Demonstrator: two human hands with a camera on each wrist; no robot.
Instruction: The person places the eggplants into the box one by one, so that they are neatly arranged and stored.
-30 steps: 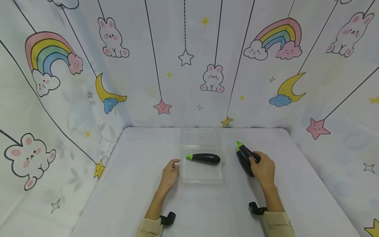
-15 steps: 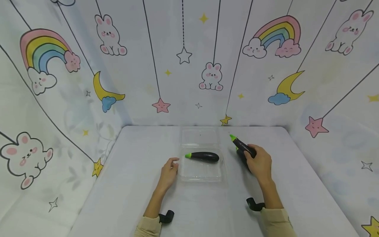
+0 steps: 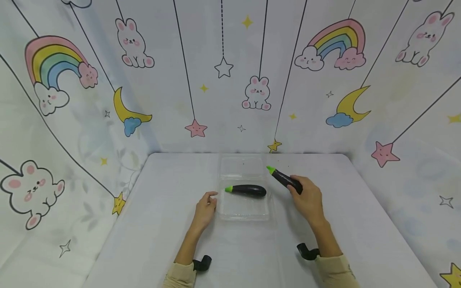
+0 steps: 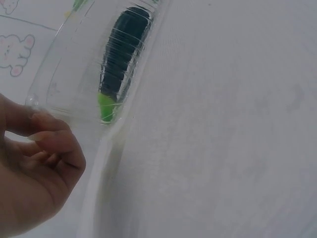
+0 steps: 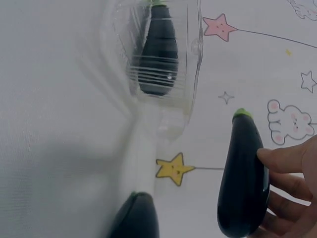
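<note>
Here's the right hand [image 3: 307, 201], fingers gripping a held eggplant [image 3: 286, 180] by its fat end, lifted just right of the clear plastic container [image 3: 245, 219]. The left hand [image 3: 205, 210] has bent fingers at the container's left edge; pinching or not, I can't tell. One in: the boxed eggplant [image 3: 248, 191] lies inside, lid [image 3: 242, 165] back! Left outside, I'd judge: the held one plus a dark shape [image 5: 134, 220], probably a third, on the worktop [image 3: 162, 224].

We see the right hand [image 3: 308, 200] gripping and the left hand [image 3: 206, 210] with bent fingers [image 4: 67, 151], perhaps pinching.
</note>
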